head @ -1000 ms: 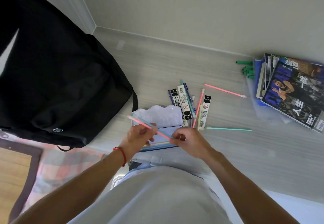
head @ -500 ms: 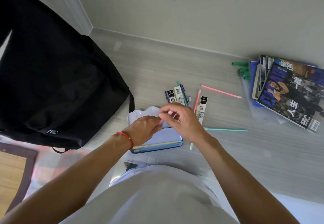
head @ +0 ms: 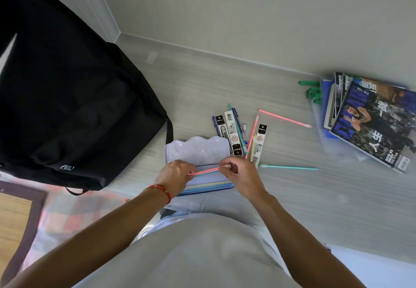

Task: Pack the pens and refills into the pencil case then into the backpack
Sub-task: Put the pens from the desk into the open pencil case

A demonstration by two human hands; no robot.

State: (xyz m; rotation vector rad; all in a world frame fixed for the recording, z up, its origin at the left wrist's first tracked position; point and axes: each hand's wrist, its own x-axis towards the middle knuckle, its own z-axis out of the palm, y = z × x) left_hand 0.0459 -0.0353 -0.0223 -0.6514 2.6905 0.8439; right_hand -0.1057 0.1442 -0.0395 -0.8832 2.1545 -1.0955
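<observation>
Your left hand [head: 174, 176] and right hand [head: 239, 173] both pinch a thin pink pen [head: 206, 171] over the open pale-blue tin pencil case [head: 195, 150], loose refill packs [head: 233, 133] at its one o'clock.

Backpack [head: 74, 98] left of pencil case [head: 198, 150], magazines [head: 373, 121] right

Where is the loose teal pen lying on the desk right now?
In the head view, the teal pen lies flat on the desk to the right of the right hand, below the refill packets.

Bare desk [head: 202, 89] beyond the pens [head: 238, 130]; backpack [head: 74, 98] blocks the left.
</observation>
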